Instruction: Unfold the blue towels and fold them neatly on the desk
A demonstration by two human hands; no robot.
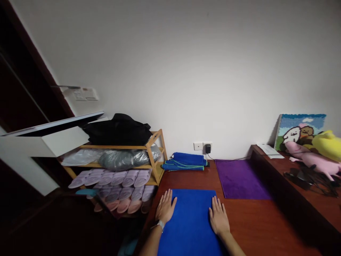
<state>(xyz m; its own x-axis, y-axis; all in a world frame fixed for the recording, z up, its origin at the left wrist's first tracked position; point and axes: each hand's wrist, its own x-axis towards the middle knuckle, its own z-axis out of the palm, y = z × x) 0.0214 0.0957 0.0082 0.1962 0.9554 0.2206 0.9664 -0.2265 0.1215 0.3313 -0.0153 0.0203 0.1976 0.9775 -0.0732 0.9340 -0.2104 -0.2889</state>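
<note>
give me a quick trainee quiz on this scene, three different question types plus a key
1. True or false: the pale wristband is on the left wrist.
2. What colour is the cloth between the left hand and right hand?
A) purple
B) blue
C) yellow
3. Fill in: the black bag lies on the ___ shelf of the wooden rack.

Key: 1 true; 2 B; 3 top

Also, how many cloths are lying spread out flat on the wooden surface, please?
2: the blue cloth, between the left hand and right hand, and the purple cloth, farther right, by the wall.
</note>
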